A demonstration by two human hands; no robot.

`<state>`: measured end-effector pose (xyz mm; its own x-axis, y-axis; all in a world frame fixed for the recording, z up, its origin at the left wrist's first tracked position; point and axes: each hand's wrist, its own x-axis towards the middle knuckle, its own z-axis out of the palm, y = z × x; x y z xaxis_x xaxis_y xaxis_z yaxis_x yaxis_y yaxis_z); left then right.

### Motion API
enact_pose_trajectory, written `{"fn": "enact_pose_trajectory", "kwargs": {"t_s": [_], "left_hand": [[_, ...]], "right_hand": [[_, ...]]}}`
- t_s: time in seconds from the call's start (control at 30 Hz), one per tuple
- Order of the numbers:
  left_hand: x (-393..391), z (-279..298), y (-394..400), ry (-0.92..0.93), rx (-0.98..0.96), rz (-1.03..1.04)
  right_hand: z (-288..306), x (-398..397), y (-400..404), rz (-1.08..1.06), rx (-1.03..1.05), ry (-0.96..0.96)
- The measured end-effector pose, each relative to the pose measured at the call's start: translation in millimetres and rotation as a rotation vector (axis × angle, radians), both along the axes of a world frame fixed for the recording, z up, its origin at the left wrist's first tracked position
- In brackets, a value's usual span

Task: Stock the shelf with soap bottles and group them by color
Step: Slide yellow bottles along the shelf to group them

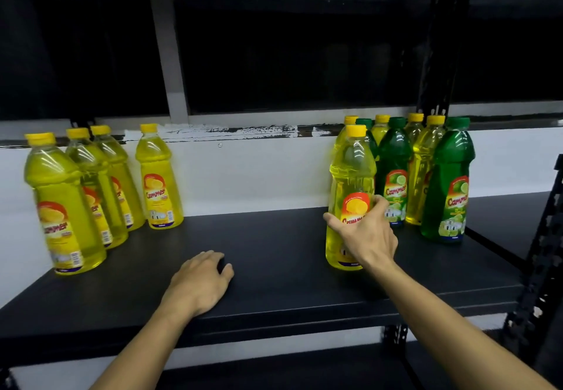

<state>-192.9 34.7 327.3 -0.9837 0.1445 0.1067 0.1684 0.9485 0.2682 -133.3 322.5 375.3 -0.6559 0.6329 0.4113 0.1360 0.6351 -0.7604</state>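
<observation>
The yellow bottle (350,197) is standing upright, cap uppermost. It is being gripped by the right hand (367,234). The left hand (201,283) is being rested, loosely curled, on the shelf (274,243).

Both bare forearms reach forward and up from the lower edge of the view.

The left hand (199,280) lies palm down, back of the hand uppermost, fingers loosely bent and thumb set out to the right. The right hand (367,232) is extended farther forward on a straighter arm, its fingers and thumb curled round the lower body of a yellow soap bottle (350,182).
</observation>
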Motion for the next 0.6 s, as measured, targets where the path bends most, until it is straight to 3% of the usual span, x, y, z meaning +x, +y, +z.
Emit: {"fn": "enact_pose_trajectory", "kwargs": {"t_s": [0.37,0.6], "left_hand": [[12,9,1,0.040,-0.015,-0.011],[10,7,1,0.030,-0.004,0.003]], "right_hand": [[-2,0,-99,0.180,0.082,0.002],[-2,1,-118,0.320,0.081,-0.041]]}}
